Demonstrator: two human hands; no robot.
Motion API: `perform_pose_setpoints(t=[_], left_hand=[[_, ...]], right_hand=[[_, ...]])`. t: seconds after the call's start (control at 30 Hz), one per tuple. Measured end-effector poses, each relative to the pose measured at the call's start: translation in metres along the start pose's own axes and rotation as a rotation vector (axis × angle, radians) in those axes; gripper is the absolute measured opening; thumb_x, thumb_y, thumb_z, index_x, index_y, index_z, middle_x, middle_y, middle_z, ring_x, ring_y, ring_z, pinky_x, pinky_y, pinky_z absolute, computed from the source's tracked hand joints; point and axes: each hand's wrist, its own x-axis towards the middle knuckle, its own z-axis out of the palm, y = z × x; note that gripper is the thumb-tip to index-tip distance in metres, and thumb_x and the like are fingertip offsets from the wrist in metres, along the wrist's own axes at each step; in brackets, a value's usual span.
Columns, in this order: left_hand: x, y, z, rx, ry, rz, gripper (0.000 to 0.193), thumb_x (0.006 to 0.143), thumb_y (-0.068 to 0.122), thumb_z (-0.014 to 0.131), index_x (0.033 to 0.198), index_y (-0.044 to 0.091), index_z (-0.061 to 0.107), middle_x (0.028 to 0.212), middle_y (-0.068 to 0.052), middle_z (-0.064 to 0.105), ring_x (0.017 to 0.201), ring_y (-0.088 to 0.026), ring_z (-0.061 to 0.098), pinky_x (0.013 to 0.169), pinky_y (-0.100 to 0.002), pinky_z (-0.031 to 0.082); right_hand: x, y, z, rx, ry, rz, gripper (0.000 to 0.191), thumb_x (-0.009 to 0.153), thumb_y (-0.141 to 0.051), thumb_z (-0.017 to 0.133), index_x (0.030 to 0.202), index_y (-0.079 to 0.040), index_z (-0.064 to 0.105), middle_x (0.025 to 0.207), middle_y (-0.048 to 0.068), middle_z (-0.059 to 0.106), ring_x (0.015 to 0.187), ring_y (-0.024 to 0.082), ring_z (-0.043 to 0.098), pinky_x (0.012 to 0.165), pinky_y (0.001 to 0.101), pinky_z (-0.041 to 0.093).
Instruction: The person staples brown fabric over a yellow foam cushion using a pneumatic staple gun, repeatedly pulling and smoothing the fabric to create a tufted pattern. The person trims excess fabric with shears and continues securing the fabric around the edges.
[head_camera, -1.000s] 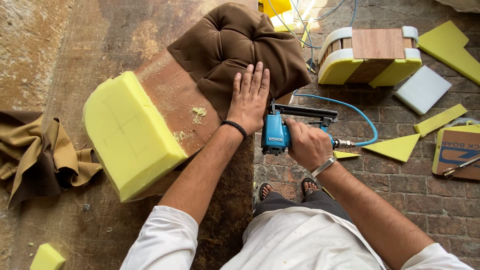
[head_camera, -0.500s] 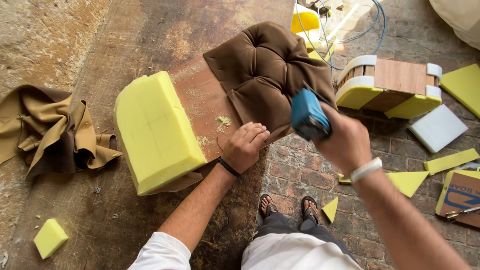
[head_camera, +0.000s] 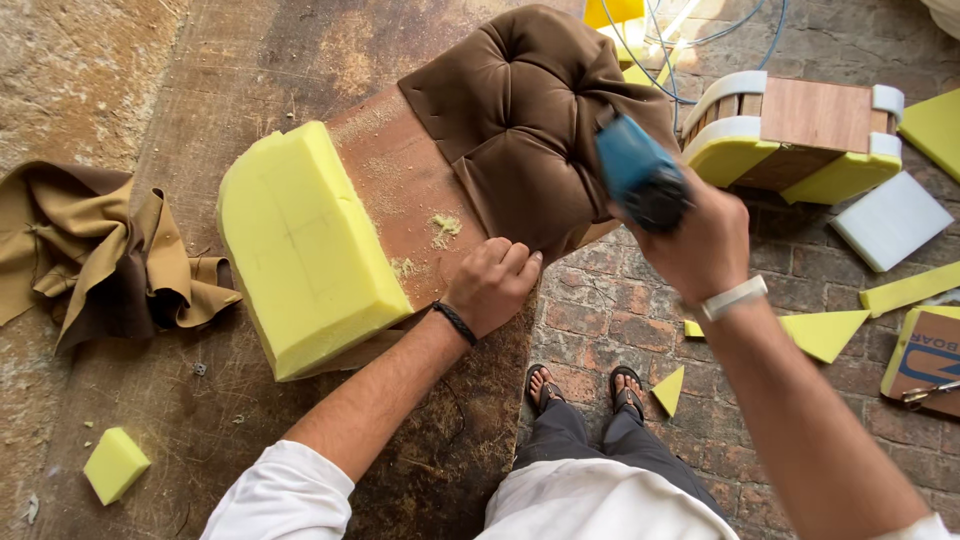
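Left hand (head_camera: 492, 285) curled, fingertips pinching lower edge of brown tufted cover (head_camera: 530, 110) against wooden board (head_camera: 400, 190). Right hand (head_camera: 695, 245) clamped on blue staple gun (head_camera: 638, 180) (blurred), raised at 3 o'clock of left hand, over cover's right edge. Yellow foam block (head_camera: 300, 245) on board, 9 o'clock of left hand. Tan fabric heap (head_camera: 100, 255) far 9 o'clock.

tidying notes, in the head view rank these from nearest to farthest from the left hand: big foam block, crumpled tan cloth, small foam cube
From the left hand:
1. Big foam block, just to its left on the board.
2. Crumpled tan cloth, far left.
3. Small foam cube, lower left corner.
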Motion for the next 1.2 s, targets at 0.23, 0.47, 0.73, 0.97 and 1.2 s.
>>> perform_pose_setpoints(t=[0.23,0.47,0.73,0.97,1.2], left_hand=[[-0.010,-0.010,0.000,0.064,-0.079,-0.039,0.017,0.089,0.017,0.075,0.074,0.011,0.071,0.087,-0.006,0.061,0.087,-0.022,0.064,0.075,-0.034,0.061],[-0.013,-0.019,-0.013,0.092,-0.124,-0.015,0.003,0.088,0.012,0.073,0.086,0.011,0.073,0.105,-0.007,0.060,0.092,-0.020,0.059,0.081,-0.032,0.059],[-0.015,-0.019,-0.022,0.122,-0.120,0.023,0.010,0.087,0.012,0.072,0.080,0.009,0.065,0.110,-0.007,0.060,0.098,-0.022,0.061,0.091,-0.036,0.060],[-0.019,-0.019,-0.016,0.154,-0.142,0.023,0.015,0.088,0.009,0.072,0.076,0.009,0.064,0.094,-0.004,0.058,0.098,-0.023,0.062,0.091,-0.037,0.061],[-0.020,-0.019,-0.017,0.147,-0.084,0.028,0.007,0.085,0.010,0.073,0.081,0.008,0.068,0.095,-0.006,0.065,0.100,-0.024,0.065,0.089,-0.036,0.061]], right_hand=[[-0.110,-0.001,0.033,1.749,-0.268,1.356,0.034,0.089,-0.031,0.073,0.109,-0.006,0.062,0.059,-0.004,0.053,0.049,0.009,0.056,0.048,0.0261,0.052],[-0.138,-0.032,0.124,2.564,-0.366,1.556,0.035,0.097,-0.042,0.066,0.084,-0.012,0.053,0.063,-0.006,0.053,0.051,0.004,0.056,0.048,0.0210,0.051],[-0.136,-0.070,0.135,2.788,-0.487,1.479,0.057,0.096,-0.056,0.066,0.059,-0.017,0.047,0.053,-0.006,0.048,0.044,0.006,0.053,0.043,0.0199,0.051],[-0.133,-0.065,0.138,2.836,-0.585,1.538,0.057,0.095,-0.058,0.063,0.057,-0.020,0.045,0.050,-0.008,0.048,0.044,0.005,0.052,0.044,0.0194,0.050],[-0.124,-0.060,0.146,3.059,-0.717,1.575,0.057,0.096,-0.058,0.063,0.056,-0.021,0.045,0.050,-0.009,0.047,0.045,0.004,0.051,0.044,0.0205,0.046]])
